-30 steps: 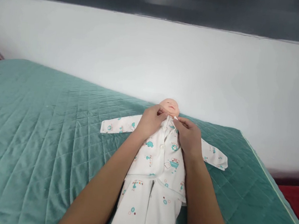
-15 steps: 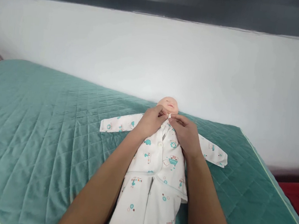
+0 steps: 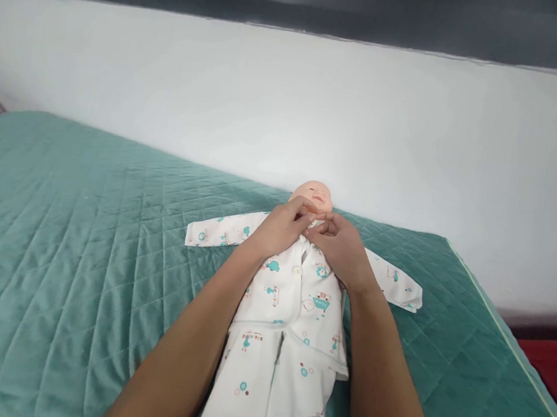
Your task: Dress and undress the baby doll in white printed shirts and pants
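A baby doll (image 3: 313, 191) lies on its back, its head toward the wall. It wears a white printed shirt (image 3: 274, 297) with buttons down the front and matching trousers (image 3: 244, 391); both sleeves stretch out sideways. At the collar, my left hand (image 3: 284, 226) pinches the shirt's neck edge from the left. My right hand (image 3: 339, 245) grips the other side of the neck opening, its fingertips meeting those of the left. The collar itself is mostly hidden by my fingers. A lower button (image 3: 297, 271) shows on the chest below them.
Beneath the doll is a green quilted cover (image 3: 105, 250) with a pale piped edge. A white wall (image 3: 270, 101) rises right behind the doll's head, with a dark band (image 3: 300, 2) above it. Something red (image 3: 553, 370) stands beyond the right edge.
My right hand has shifted slightly left and closer to my left hand at the collar. The fingers of both hands now overlap more of the neck opening.
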Tool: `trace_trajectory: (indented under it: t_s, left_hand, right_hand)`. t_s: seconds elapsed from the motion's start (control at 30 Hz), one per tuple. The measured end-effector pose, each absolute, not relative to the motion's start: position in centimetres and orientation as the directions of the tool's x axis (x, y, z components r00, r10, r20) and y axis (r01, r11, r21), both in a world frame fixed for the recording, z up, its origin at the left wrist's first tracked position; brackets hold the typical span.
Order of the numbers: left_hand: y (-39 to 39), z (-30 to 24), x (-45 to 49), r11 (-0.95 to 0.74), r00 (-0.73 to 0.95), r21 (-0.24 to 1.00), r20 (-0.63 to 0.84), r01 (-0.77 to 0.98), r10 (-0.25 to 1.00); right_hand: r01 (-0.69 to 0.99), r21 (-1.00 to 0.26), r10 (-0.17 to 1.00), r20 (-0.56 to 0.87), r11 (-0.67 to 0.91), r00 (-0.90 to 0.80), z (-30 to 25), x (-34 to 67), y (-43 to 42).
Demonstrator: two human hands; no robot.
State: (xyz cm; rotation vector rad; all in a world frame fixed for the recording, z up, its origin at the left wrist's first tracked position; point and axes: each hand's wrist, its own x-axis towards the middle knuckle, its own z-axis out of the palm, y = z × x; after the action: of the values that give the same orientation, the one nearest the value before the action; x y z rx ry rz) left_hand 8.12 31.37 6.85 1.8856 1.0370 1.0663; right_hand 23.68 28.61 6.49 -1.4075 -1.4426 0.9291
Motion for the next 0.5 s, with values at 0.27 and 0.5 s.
trace_trajectory:
  t_s: [0.27, 0.5]
  left_hand:
    - [31.2, 7.2, 8.5, -0.333, 0.218, 0.869, 0.267, 0.366, 0.939]
    - [31.3, 7.1, 7.9, -0.423, 0.275, 0.813, 0.334, 0.4, 0.901]
  right_hand:
    - [0.42, -0.906, 0.993, 0.093, 0.056, 0.07, 7.1, 23.1, 28.0]
    - [0.461, -0.887, 0.992, 0.086, 0.034, 0.094, 7.5, 23.4, 27.4]
